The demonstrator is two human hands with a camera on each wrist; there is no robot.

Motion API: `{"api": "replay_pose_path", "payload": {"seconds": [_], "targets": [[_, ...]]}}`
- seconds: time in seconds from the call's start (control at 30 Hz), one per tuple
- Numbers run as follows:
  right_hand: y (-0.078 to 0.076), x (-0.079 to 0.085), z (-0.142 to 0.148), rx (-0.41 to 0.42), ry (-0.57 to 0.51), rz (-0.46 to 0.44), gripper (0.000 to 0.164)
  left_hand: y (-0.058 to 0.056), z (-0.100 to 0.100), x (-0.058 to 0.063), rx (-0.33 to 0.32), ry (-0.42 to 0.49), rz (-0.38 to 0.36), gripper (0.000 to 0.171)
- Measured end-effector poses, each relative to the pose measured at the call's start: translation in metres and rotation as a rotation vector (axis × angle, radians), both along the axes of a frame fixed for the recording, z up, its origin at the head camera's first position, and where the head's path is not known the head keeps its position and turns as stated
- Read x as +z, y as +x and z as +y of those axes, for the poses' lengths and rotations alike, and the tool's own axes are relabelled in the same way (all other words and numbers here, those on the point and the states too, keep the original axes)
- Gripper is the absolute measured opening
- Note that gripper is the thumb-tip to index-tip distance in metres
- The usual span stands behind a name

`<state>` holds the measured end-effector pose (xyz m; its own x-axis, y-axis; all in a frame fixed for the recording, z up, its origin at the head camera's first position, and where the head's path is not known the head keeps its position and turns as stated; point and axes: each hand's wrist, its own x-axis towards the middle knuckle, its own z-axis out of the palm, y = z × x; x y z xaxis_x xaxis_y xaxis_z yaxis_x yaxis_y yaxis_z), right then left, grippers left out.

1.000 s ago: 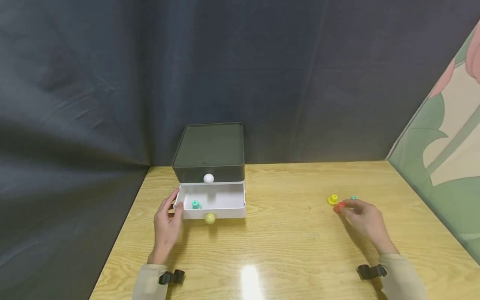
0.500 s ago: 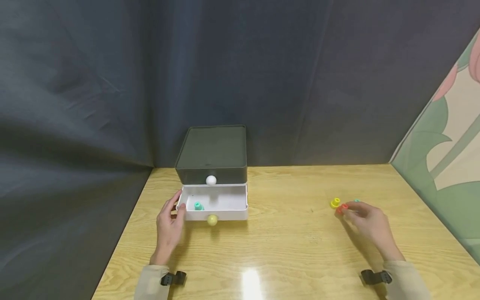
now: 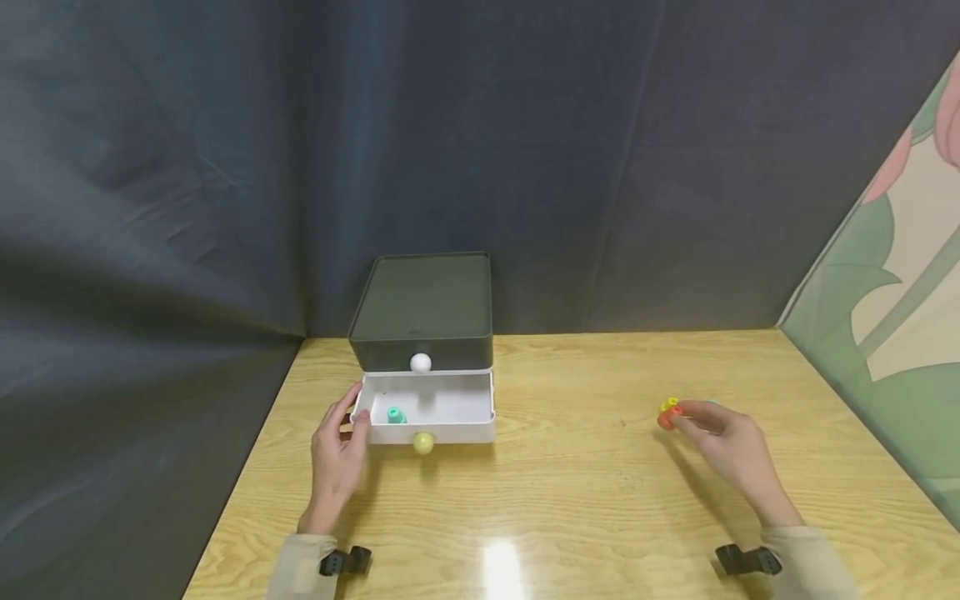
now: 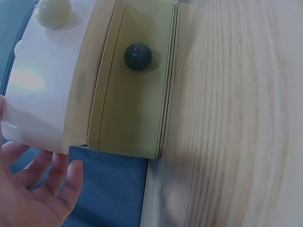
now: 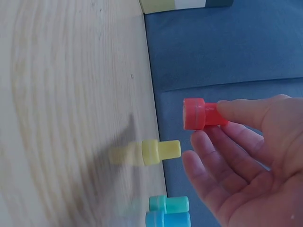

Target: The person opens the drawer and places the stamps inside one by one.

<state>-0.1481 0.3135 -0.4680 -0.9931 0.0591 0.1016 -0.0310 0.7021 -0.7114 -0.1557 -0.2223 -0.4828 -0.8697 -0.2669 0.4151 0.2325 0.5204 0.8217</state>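
In the head view my left hand holds the left side of a pulled-out white drawer, its thumb at the front corner. A teal stepped peg stands inside that drawer, near the left front. My right hand pinches a red stepped peg by its narrow end. The right wrist view shows this peg clear of the tabletop, wide end facing the wood. Beside it a yellow stepped peg stands on the table, with a green peg and a blue peg close together further along.
The drawer belongs to a small dark-topped cabinet by the back curtain. Above the open drawer is a closed dark one with a white knob. An olive drawer lies below. A floral panel borders the right.
My right hand has raised the red peg off the table and shifted it slightly left, so it partly covers the yellow peg in the head view. My left hand stays at the drawer.
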Motion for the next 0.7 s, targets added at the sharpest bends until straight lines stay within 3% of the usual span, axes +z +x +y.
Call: {"api": "replay_pose_path", "payload": {"seconds": [0.7], "targets": [[0.0, 0.013, -0.019, 0.029, -0.029, 0.04, 0.045, 0.001, 0.0, 0.001, -0.006, -0.012, 0.001, 0.044]]}}
